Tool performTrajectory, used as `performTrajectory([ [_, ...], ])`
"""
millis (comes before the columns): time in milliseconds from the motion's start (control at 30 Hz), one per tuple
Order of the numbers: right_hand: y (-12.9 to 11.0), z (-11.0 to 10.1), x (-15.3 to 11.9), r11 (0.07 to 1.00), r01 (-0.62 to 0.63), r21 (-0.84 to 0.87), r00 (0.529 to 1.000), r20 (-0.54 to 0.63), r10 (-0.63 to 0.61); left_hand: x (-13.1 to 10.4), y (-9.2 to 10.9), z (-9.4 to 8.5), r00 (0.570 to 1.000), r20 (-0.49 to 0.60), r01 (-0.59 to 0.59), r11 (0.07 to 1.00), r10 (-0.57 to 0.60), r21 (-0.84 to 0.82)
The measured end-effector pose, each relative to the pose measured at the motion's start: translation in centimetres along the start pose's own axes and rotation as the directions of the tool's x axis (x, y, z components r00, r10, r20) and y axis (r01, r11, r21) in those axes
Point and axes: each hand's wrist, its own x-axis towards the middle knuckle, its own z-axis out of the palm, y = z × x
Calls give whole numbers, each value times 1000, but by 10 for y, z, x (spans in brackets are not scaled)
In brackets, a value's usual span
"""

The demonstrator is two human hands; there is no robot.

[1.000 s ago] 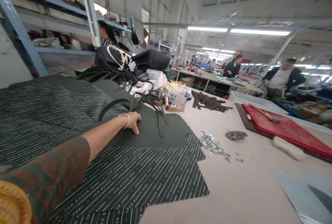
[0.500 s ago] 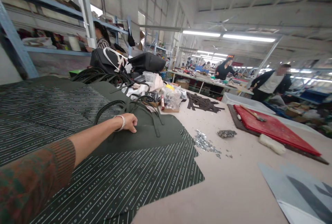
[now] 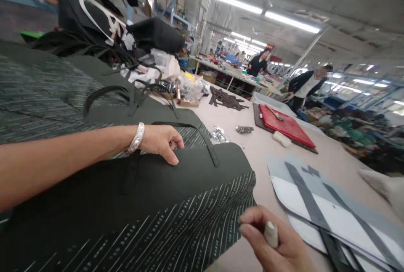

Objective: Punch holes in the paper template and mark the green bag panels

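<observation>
Dark panel [image 3: 189,167]: on the tabletop [image 3: 233,259], long axis running from lower left to upper right, rounded corner pointing right, lettered fabric [image 3: 189,217] spreading toward the wearer.
Left hand [image 3: 160,141]: narrow grip on the panel's upper edge, thumb in front.
Right hand [image 3: 277,242]: just beside the panel's lower right, fingers curled near a pale stub [image 3: 271,234]; cannot tell whether held or worn.
Strap loop [image 3: 205,137]: rising from the panel, partly behind the left hand.
Metal bits [image 3: 219,134]: just beyond the panel.
Red slab [image 3: 285,125]: beyond and right of the panel.
White sheets [image 3: 299,192]: right of the panel.
Hidden: fingertips behind the panel's edge; lower fabric cut off.
</observation>
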Motion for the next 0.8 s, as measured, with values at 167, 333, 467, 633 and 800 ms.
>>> performTrajectory([
  [167,14,26,9,994,43,-100,974,227,-19,31,0,87,991,133,35,998,-28,-50],
  [333,42,52,17,991,17,-130,930,365,32,50,-13,118,976,201,108,990,-88,-90],
  [467,46,49,19,986,19,-166,910,411,51,54,-9,114,959,247,158,985,-136,-72],
  [633,51,40,15,988,18,-152,890,453,53,50,0,113,872,474,287,910,-120,-298],
  [800,53,41,14,987,45,-152,884,466,32,49,2,115,754,653,373,864,-71,-337],
])
